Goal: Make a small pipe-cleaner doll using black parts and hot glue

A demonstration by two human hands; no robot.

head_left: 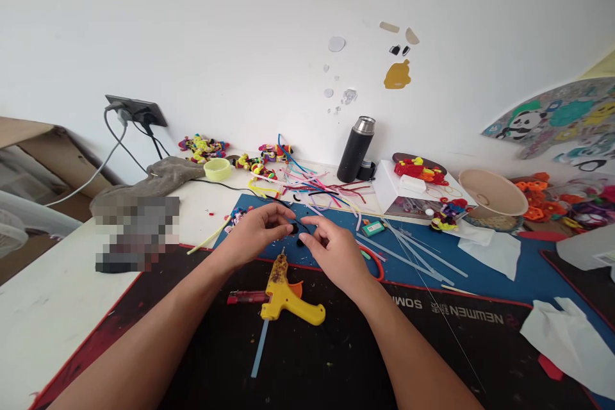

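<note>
the two hands at work over a desk. the left hand point(262, 234) is narrow, its thumb and forefinger drawn together, apparently on a small dark piece point(295, 229). the right hand point(331, 246) faces it from just beside, with thumb and forefinger somewhat parted and the other fingers curled; a second dark bit point(300, 243) shows at its thumb tip, but whether it is gripped or lies on the mat beneath cannot be told. the dark piece thus lies between the hands, at the left fingertips and near the right.

the step in hand is judged to be fine fingertip handling of this piece; the next move would call for a light, steady pinch, kept clear of the nozzle close by.

immediately nearer lies a yellow glue gun point(281, 288), untouched, its nozzle pointing far and a glue stick point(260, 349) protruding from its near end. a red tool point(247, 296) lies against its left side. beneath are a black mat point(216, 359) and, farther, a blue mat point(528, 269). beyond the hands spread fuzzy coloured stems point(331, 189); a dark flask point(355, 150) stands far, clear sticks point(413, 250) lie right, and colourful figures point(204, 147) sit far left.
</note>
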